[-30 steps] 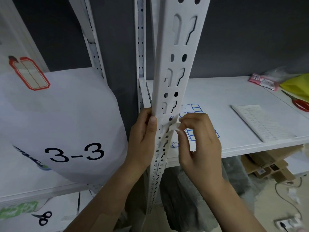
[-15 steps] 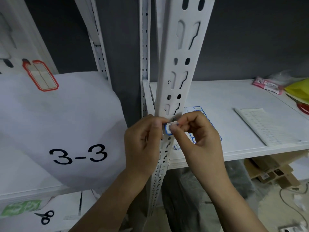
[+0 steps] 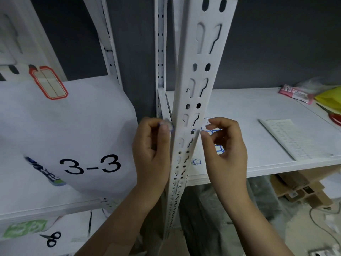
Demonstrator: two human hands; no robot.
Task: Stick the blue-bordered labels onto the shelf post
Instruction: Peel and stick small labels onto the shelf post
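Observation:
The white slotted shelf post (image 3: pixel 201 71) runs upright through the middle of the view. My left hand (image 3: pixel 153 154) is just left of it and pinches a small blue-bordered label (image 3: pixel 167 125) between thumb and fingertip, close to the post's left edge; the label is blurred. My right hand (image 3: pixel 224 150) hovers on the post's right side, fingers loosely curved, thumb tip near the post edge, holding nothing. Behind it on the shelf (image 3: pixel 249 111) lies the sheet of blue-bordered labels (image 3: pixel 212 131), partly hidden. One loose label (image 3: pixel 196 161) lies near the shelf's front.
A white bag marked 3-3 (image 3: pixel 64 135) fills the left shelf, a red-bordered label (image 3: pixel 48 83) above it. Black scissors (image 3: pixel 51 239) lie lower left. On the right shelf are a white label sheet (image 3: pixel 295 139), a pink packet (image 3: pixel 295 94) and a yellow bag (image 3: pixel 330 97). Cardboard boxes (image 3: pixel 299 189) sit below.
The label was held by both hands at the post's front. Now only my left hand has it, moved to the post's left side, and my right hand has let go and drawn back right.

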